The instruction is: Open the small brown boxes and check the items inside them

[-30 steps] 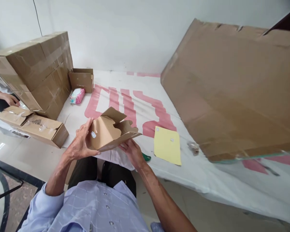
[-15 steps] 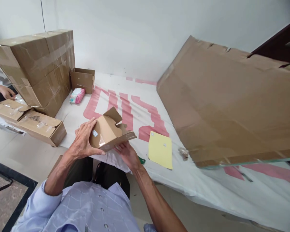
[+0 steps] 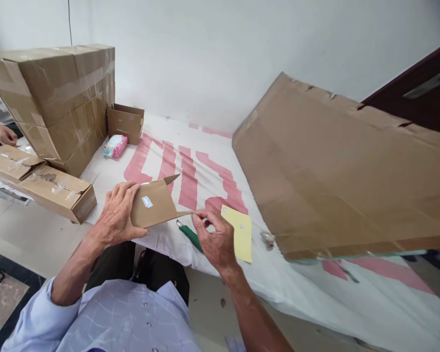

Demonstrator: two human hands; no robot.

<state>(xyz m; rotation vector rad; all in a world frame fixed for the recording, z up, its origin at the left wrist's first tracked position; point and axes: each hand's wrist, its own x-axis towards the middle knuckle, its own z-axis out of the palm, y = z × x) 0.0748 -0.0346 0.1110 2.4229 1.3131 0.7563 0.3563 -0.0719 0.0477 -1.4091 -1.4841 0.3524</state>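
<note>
A small brown cardboard box (image 3: 157, 203) with a blue-edged label is held just above the table's front edge. My left hand (image 3: 119, 215) grips its left end, thumb along the near side and fingers over the far side. One flap sticks out at the box's far right corner. With thumb and fingertips, my right hand (image 3: 214, 237) pinches another flap at the near right corner. A green utility knife (image 3: 189, 236) lies on the cloth beneath, partly covered by my right hand. Beside that hand rests a yellow sheet (image 3: 243, 234) with small labels.
Taped cartons (image 3: 58, 98) are stacked at the left, with long boxes (image 3: 55, 188) before them. A wipes pack (image 3: 115, 145) sits by an open box (image 3: 125, 123). A large cardboard panel (image 3: 344, 181) leans at the right. Another person's hand (image 3: 5, 134) shows far left.
My right hand has come from under the box to its right side and now pinches a flap. The box has turned, showing its labelled face more. The green knife is more exposed.
</note>
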